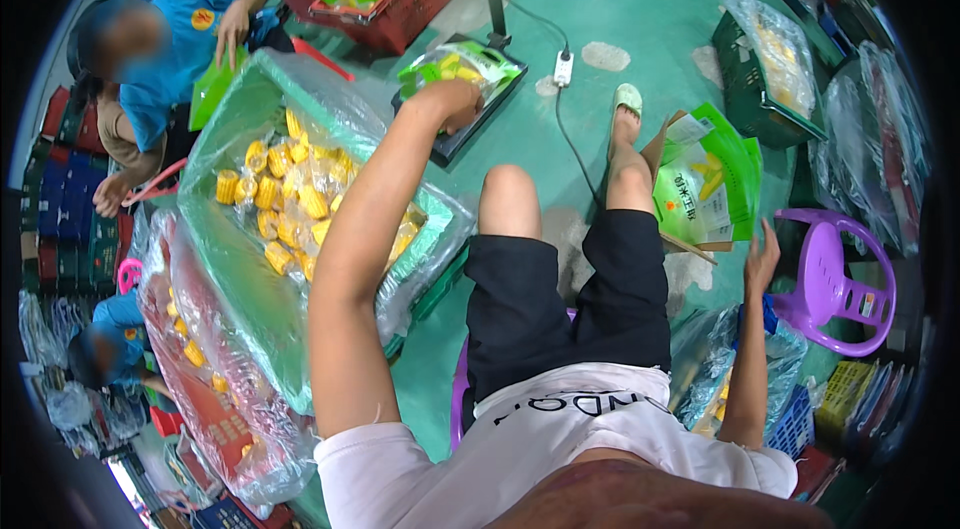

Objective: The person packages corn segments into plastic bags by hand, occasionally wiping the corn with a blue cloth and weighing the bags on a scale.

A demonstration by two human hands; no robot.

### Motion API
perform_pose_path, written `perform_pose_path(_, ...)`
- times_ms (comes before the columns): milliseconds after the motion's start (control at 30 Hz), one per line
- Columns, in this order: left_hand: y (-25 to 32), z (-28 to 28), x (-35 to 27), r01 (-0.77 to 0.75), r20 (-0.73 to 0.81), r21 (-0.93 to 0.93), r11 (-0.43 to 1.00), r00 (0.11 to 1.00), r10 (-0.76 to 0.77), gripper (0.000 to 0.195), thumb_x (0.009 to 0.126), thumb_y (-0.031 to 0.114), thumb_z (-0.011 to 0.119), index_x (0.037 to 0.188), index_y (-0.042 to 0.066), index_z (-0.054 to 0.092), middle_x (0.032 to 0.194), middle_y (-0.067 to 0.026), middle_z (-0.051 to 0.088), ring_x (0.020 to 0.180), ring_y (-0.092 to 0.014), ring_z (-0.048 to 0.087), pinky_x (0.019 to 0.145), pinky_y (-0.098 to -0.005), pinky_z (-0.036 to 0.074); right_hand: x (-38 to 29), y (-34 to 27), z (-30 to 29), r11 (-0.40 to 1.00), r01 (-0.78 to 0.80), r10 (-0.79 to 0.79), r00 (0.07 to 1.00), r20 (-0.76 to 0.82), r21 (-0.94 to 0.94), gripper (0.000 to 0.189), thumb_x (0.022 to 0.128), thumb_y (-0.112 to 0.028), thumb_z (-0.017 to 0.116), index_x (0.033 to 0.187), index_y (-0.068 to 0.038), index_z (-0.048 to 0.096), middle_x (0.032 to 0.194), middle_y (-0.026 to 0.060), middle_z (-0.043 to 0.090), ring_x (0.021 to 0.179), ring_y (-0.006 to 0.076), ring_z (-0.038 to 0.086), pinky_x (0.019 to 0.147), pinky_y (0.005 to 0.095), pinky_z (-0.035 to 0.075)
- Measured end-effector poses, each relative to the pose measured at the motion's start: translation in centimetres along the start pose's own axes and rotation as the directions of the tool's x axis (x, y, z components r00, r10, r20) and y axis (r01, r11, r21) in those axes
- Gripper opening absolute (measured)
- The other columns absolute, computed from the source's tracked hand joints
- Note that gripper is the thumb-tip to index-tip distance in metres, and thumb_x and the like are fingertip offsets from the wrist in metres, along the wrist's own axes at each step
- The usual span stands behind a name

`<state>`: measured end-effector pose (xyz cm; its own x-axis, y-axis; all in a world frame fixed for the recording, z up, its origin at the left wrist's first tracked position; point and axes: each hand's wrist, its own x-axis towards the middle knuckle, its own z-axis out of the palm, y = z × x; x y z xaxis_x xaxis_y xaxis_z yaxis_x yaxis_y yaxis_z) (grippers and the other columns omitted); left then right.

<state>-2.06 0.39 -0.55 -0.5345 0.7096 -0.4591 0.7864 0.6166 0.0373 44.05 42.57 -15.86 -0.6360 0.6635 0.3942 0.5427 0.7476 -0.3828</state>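
My left hand (456, 103) reaches out over a green and clear bag of corn pieces (457, 68) lying on a black platform scale (480, 120). Its fingers curl down at the bag's near side, and whether they grip it is hidden. To my right, my right hand (762, 259) hangs beside a cardboard box (664, 146) of flat green printed bags (709, 180). Its fingers are apart with nothing seen in them. Under my left arm stands a plastic-lined green crate (247, 304) holding several wrapped corn pieces (289, 191).
A power strip (563, 69) and its cable lie on the floor. Red crates (405, 11) hold filled bags. A co-worker (180, 26) holds a green bag (214, 94) across the lined crate. A purple chair (825, 281) and a dark green crate (761, 98) stand right.
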Motion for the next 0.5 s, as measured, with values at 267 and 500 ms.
perform_pose_path(267,-7.6,-2.0,-8.3,0.049,-0.879,-0.183,0.982,0.439,-0.186,0.025,0.083,0.016,0.053,0.107,0.019,0.061,0.083,-0.0129,0.064,0.076,-0.031,0.062,0.065,-0.0398,0.050,10.4,-29.7,15.0,0.683,0.355,-0.646,0.701,0.301,0.638,0.026,0.085,-0.007,0.057,0.111,-0.009,0.061,0.110,0.0127,0.061,0.108,0.0308,0.054,0.091,0.0375,0.042)
perform_pose_path(500,-14.5,9.3,-19.4,0.216,-0.787,-0.393,0.894,0.423,-0.449,0.023,0.080,-0.001,0.053,0.102,0.004,0.058,0.091,-0.0106,0.060,0.085,-0.026,0.057,0.077,-0.0327,0.045,7.3,-49.4,33.2,0.372,0.640,-0.927,0.301,0.225,0.672,0.024,0.083,-0.007,0.053,0.105,-0.001,0.061,0.106,0.0154,0.062,0.099,0.0312,0.059,0.084,0.0380,0.049)
